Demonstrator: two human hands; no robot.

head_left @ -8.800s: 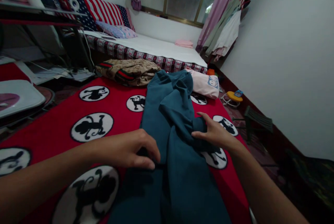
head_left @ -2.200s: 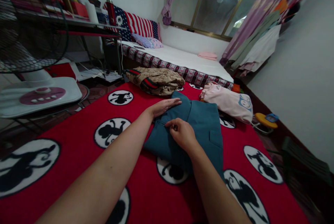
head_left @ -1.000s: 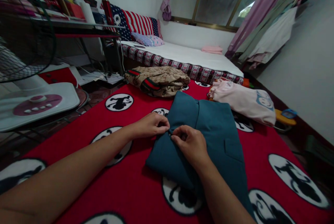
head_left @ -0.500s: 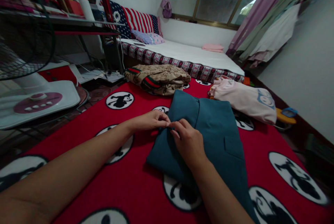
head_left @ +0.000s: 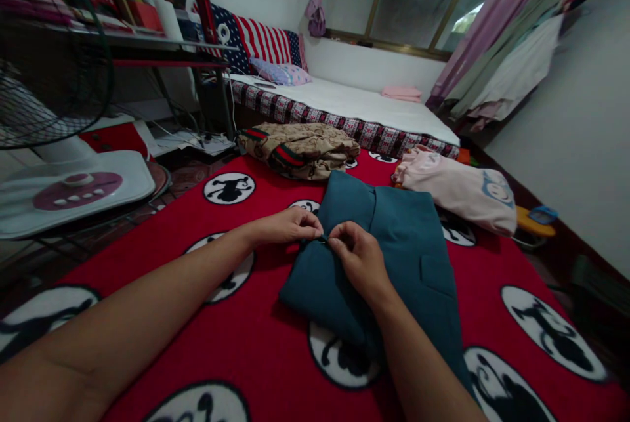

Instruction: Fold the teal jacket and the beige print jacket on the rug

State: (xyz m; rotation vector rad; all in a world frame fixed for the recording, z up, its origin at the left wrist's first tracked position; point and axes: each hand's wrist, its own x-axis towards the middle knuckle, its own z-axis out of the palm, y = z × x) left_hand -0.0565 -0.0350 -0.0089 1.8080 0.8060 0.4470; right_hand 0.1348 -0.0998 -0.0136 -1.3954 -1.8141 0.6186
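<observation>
Pinching the left edge of a folded teal jacket (head_left: pixel 408 232), two bare hands meet there, fingertips close together; the left hand (head_left: pixel 293 225) has its thumb and finger squeezed on the cloth, and the right hand (head_left: pixel 361 258) squeezes it too, just beside; between their tips is a small dark bit (head_left: pixel 322 239), too tiny for me to tell what it is; both arms reach in from the near side of the jacket.

The jacket lies flat on a red blanket (head_left: pixel 266 343); black animal shapes in white circles show on the blanket all around the jacket; on the right part of the jacket there is a pocket flap (head_left: pixel 437 275).

Just past the jacket, to its left, is a heap of tan patterned clothing (head_left: pixel 305 146) with red and green stripes; past the jacket to its right is a folded pink shirt (head_left: pixel 453 189) with a blue picture on it; farther beyond the jacket is a bed (head_left: pixel 339 97) with a white top, and on it are a purple pillow (head_left: pixel 280 72) and a folded pink cloth (head_left: pixel 401 92).

Well to the left of the jacket stands a fan (head_left: pixel 73 192) with a white and purple base; behind the fan, far left of the jacket, is a desk (head_left: pixel 162 48) with a red thermos (head_left: pixel 205 18); well to the right of the jacket is a yellow stool (head_left: pixel 534 228) with something blue on top.
</observation>
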